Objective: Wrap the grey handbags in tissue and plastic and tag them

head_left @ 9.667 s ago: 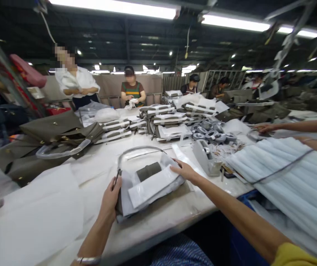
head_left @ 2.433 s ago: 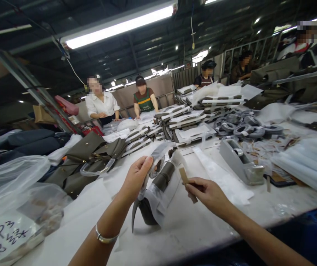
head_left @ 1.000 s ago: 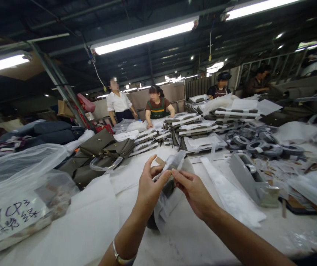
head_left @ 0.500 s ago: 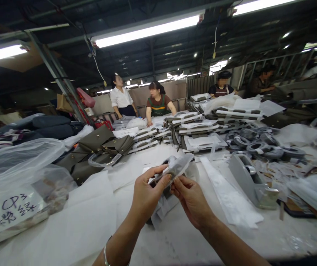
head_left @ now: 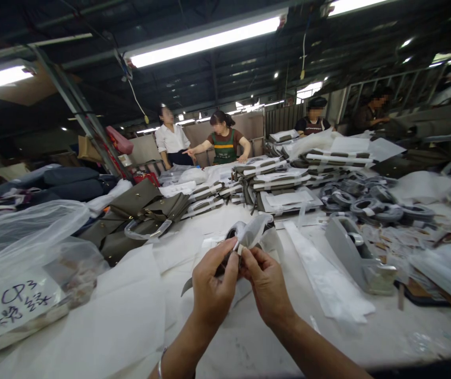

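Note:
Both my hands meet over the white table (head_left: 272, 337), held just above it. My left hand (head_left: 211, 287) pinches a dark olive bag part wrapped in white foam sheet (head_left: 251, 234). My right hand (head_left: 267, 281) pinches the same wrapped piece from the right, thumb and forefinger closed at a small pale tab where the wrap folds over. A grey curved strap end (head_left: 188, 286) hangs out below my left hand.
A grey tape dispenser (head_left: 353, 252) stands to the right, a white foam strip (head_left: 323, 279) beside it. Olive bags (head_left: 138, 210) and a clear plastic sack (head_left: 23, 252) lie at left. Stacks of wrapped pieces (head_left: 276, 179) and tape rolls (head_left: 371, 202) sit behind. Several people work at the far side.
My hands have come closer together and slightly lower on the wrapped piece. A person at the far side has stretched out an arm.

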`<state>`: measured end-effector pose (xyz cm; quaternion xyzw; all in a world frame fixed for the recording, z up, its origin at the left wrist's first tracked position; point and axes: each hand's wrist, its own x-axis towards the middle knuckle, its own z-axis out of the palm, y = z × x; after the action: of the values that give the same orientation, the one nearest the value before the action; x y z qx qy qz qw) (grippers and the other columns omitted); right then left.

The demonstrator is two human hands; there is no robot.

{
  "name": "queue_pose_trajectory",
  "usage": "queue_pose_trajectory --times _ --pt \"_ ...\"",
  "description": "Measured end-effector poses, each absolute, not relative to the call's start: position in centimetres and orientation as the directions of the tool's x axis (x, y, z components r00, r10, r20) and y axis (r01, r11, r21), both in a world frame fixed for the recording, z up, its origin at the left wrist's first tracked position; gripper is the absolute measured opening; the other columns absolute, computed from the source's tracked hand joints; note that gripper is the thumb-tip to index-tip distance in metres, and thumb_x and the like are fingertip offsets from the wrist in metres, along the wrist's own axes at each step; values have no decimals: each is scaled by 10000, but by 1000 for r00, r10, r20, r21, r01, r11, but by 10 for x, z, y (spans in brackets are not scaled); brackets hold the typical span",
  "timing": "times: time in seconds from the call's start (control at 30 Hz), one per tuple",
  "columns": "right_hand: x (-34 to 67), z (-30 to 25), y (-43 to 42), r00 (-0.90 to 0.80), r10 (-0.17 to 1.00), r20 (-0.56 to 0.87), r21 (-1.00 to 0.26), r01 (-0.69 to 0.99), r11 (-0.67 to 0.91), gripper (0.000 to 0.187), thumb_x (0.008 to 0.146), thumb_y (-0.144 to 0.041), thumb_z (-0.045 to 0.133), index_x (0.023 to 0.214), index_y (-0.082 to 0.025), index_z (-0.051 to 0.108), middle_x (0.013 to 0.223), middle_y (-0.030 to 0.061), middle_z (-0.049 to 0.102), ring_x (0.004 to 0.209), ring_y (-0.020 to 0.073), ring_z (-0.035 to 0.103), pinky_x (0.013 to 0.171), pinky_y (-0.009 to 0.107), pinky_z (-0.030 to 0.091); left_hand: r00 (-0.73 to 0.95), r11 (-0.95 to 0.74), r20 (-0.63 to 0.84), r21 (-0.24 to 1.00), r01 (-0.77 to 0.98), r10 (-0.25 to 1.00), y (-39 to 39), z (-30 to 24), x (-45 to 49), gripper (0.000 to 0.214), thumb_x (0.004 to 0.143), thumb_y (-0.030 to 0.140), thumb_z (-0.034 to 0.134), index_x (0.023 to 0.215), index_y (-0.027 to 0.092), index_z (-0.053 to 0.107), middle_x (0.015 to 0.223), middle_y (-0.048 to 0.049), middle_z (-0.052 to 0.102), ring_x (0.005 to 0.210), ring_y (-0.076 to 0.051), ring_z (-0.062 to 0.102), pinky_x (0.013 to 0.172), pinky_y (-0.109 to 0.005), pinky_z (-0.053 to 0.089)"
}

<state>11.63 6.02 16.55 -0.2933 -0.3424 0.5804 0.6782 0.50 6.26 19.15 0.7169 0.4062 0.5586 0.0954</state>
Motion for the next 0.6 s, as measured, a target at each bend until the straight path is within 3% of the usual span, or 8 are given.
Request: queue_pose_trajectory --times 0.17,0.4,0.6 --pt "115 163 62 95 988 125 -787 -596 157 309 814 -456 737 804 -155 665 769 19 619 740 143 572 686 256 523 100 -700 819 411 584 565 62 194 5 235 887 189 640 1114 183 700 1116 -70 728 1049 -185 683 963 -278 542" --pt "113 166 59 78 991 107 -759 -637 132 325 790 -444 766 787 -148 631 745 5 596 708 123 552 656 237 510 85 -752 882 340 566 463 59 187 4 288 855 63 654 1096 215 697 1131 -36 725 1033 -172 693 957 -273 562" --pt "118 168 57 75 991 107 -782 -610 131 349 772 -458 778 753 -147 621 727 -1 583 696 114 534 664 238 500 239 -757 909 117 643 343 64 179 -2 421 834 20 658 1226 172 638 1233 -101 677 1106 -208 664 978 -314 564"
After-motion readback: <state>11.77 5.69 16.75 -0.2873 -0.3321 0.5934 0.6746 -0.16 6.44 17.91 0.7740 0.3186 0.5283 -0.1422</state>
